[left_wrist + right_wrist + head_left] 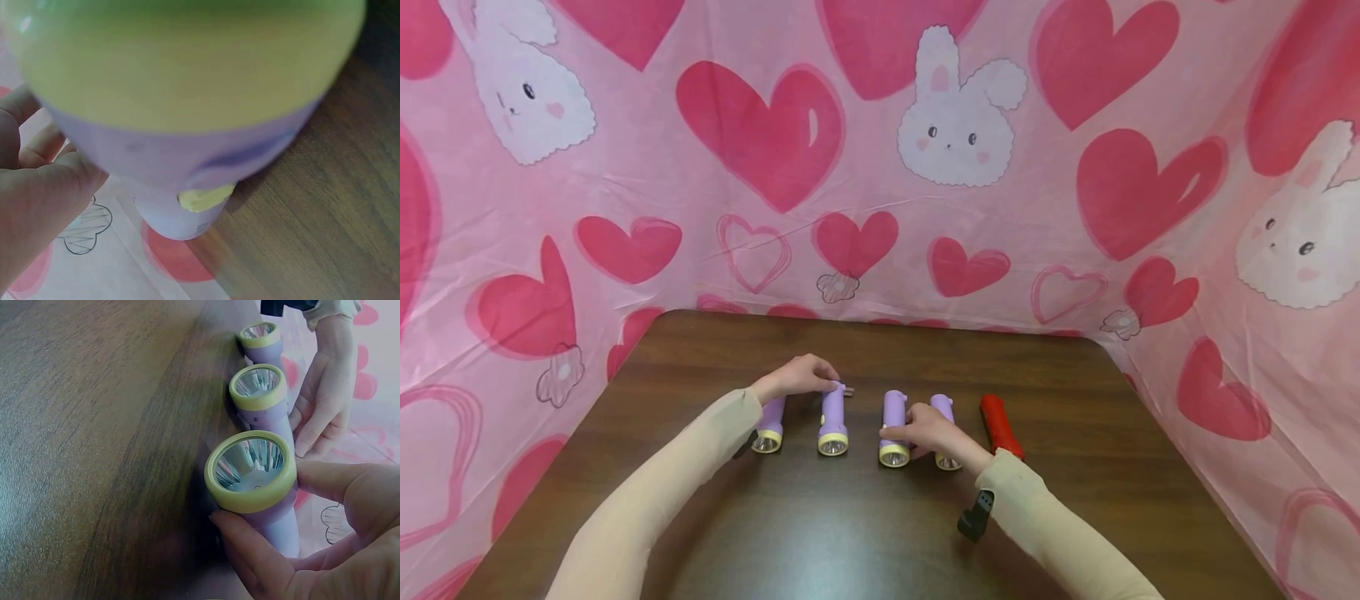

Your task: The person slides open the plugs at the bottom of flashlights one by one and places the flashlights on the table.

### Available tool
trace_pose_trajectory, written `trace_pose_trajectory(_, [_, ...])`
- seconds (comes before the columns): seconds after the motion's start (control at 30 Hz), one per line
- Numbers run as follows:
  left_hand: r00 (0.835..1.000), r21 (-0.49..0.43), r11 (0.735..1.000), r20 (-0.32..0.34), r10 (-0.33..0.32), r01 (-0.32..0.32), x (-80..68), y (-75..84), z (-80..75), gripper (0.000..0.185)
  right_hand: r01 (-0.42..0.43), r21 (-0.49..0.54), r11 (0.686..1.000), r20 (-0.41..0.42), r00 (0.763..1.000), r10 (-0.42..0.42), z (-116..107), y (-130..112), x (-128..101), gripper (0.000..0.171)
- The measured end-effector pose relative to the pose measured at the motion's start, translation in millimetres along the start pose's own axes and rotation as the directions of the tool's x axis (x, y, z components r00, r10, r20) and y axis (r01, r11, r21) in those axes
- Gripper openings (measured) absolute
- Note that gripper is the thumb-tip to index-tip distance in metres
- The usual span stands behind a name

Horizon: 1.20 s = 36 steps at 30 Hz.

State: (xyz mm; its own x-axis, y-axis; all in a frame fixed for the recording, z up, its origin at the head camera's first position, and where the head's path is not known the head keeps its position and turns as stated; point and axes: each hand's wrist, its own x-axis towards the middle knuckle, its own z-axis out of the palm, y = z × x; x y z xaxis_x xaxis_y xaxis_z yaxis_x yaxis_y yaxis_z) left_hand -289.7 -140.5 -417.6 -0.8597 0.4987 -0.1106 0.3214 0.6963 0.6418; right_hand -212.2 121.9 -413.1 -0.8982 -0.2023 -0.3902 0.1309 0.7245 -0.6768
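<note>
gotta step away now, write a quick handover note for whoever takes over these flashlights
Left hand: fingers rest on the second purple flashlight from the left, at its rear end.
Right hand: grips the third purple flashlight near its yellow-rimmed head.
On the table: four purple flashlights lie in a row, lenses toward the person, with a red flashlight at the right end, angled.
Done: the purple four lie roughly parallel.
Left: probably evening the spacing and straightening the red one.

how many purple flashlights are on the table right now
4, lying in a row: the far-left flashlight partly under the left hand, the second flashlight at its fingertips, the third flashlight gripped by the right hand, the fourth flashlight behind it.
</note>
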Motion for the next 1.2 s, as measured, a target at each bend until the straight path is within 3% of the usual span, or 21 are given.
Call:
trace_pose_trajectory(0.4, [1.000,-0.010,1.000,-0.019,0.025,-0.025,1.0,-5.6,3.4,0.029,0.017,0.000,1.000,-0.009,1.000,-0.017,-1.1,-2.6,0.2,0.053])
trace_pose_trajectory(0.9, [0.992,0.000,0.999,-0.116,0.050,-0.051,0.2,-4.5,3.4,0.028,0.081,0.006,0.997,-0.026,0.996,-0.081,-1.1,-7.8,-5.3,0.051])
trace_pose_trajectory(1.2, [0.987,-0.072,0.997,-0.161,0.002,-0.014,1.6,-3.8,0.3,0.028,0.115,0.039,0.993,-0.054,0.992,-0.112,-2.2,-7.5,-5.5,0.053])
